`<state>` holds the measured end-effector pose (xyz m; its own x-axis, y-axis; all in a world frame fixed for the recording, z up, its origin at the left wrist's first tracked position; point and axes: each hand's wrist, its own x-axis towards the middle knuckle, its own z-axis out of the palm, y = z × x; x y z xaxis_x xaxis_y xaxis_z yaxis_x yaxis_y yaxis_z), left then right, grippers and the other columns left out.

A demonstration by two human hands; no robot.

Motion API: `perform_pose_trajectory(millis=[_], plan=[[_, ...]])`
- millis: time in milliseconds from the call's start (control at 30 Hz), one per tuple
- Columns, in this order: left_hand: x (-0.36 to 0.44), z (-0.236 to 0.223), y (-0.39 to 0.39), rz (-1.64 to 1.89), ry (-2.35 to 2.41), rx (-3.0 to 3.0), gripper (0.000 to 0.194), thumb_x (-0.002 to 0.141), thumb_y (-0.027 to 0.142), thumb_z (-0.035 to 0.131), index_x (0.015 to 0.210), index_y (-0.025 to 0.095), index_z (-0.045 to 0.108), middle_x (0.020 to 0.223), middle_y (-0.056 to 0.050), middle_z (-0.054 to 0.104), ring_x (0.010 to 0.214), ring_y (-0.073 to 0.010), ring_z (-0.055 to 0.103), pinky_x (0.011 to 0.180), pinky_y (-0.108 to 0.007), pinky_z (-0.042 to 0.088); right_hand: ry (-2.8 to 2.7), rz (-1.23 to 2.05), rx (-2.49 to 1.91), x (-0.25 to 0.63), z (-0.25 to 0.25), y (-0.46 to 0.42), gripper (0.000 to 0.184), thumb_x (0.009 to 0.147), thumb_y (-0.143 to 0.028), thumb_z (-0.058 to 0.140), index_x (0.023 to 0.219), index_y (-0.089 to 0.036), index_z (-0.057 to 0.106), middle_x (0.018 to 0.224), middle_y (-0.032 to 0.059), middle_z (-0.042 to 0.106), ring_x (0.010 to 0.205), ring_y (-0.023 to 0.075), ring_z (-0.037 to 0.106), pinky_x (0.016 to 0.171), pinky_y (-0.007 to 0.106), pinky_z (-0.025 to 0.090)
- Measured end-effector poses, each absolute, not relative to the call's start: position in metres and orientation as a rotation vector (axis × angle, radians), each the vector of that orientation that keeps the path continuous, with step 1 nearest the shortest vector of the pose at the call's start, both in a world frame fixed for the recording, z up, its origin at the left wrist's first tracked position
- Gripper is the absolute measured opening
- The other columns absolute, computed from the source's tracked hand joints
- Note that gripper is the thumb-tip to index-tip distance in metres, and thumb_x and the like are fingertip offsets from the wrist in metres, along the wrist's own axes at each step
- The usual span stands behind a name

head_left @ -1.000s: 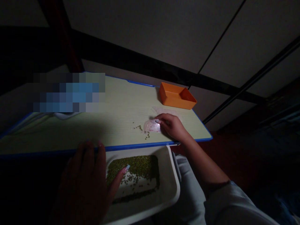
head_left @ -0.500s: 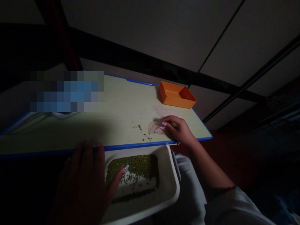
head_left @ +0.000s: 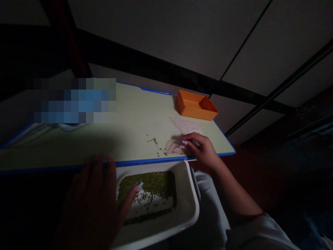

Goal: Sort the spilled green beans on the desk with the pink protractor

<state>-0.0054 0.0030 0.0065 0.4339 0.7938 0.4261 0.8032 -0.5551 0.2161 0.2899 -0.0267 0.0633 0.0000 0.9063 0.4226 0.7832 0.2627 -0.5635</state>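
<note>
My right hand (head_left: 199,147) is closed, thumb and fingers pinching a clear plastic protractor (head_left: 172,147) with reddish markings, low over the table (head_left: 135,118) near its front edge. Just left of the protractor lie a few scattered green beans (head_left: 154,140), probably mung beans. Below that edge is a white plastic bin (head_left: 183,205), its floor partly covered by many green beans (head_left: 153,182). My left hand (head_left: 96,198), mostly in shadow, grips the bin's left side. Its thumb reaches inside above the beans, and the other fingertips are at the table edge.
An orange tray (head_left: 196,107) stands at the table's back right corner. In front of it lies a patch of small pale grains (head_left: 184,124). A blurred-out blue object (head_left: 85,100) sits at the left. Cabinet panels (head_left: 166,38) rise behind.
My right hand has shifted a little to the right and towards the front edge with the protractor, showing more of the pale grains. My left hand and the bin stay in place.
</note>
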Motion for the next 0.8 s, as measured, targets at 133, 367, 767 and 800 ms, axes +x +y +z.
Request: perform_pose_trajectory(millis=[133,367,767,800], plan=[[-0.0048,0.0076,0.0025,-0.772,-1.486,-2.646,0.091,0.078,0.057,0.04,0.147,0.018,-0.004,0.152,-0.022,0.022,0.14,-0.0467,0.02,0.105,-0.066,0.03,-1.804,0.195,-1.534,0.2884,0.0631,-0.0256,0.016,0.089,-0.023,0.055,0.099,-0.022,0.068,0.095,0.0047,0.072,0.09,0.017,0.063,0.08,0.033,0.049],[-0.0067,0.0056,0.001,-0.785,-1.471,-2.64,0.091,0.077,0.057,0.041,0.147,0.018,-0.003,0.153,-0.021,0.021,0.141,-0.045,0.019,0.107,-0.065,0.029,-1.811,0.215,-1.521,0.2865,0.0646,-0.0262,0.016,0.089,-0.024,0.055,0.099,-0.023,0.068,0.095,0.0045,0.072,0.089,0.0167,0.064,0.079,0.033,0.049],[-0.0054,0.0053,0.0023,-0.731,-1.469,-2.61,0.091,0.077,0.058,0.038,0.147,0.012,0.002,0.148,-0.027,0.027,0.138,-0.0469,0.023,0.104,-0.064,0.032,-1.797,0.214,-1.5,0.2855,0.0607,-0.022,0.016,0.089,-0.023,0.056,0.099,-0.023,0.068,0.096,0.0048,0.072,0.091,0.017,0.064,0.08,0.034,0.049],[-0.0055,0.0056,0.0022,-0.728,-1.465,-2.611,0.092,0.077,0.059,0.038,0.147,0.011,0.002,0.148,-0.027,0.027,0.138,-0.0471,0.023,0.104,-0.064,0.032,-1.798,0.219,-1.493,0.2848,0.0609,-0.0215,0.015,0.089,-0.023,0.056,0.099,-0.023,0.068,0.096,0.0046,0.072,0.091,0.0167,0.064,0.08,0.034,0.049]])
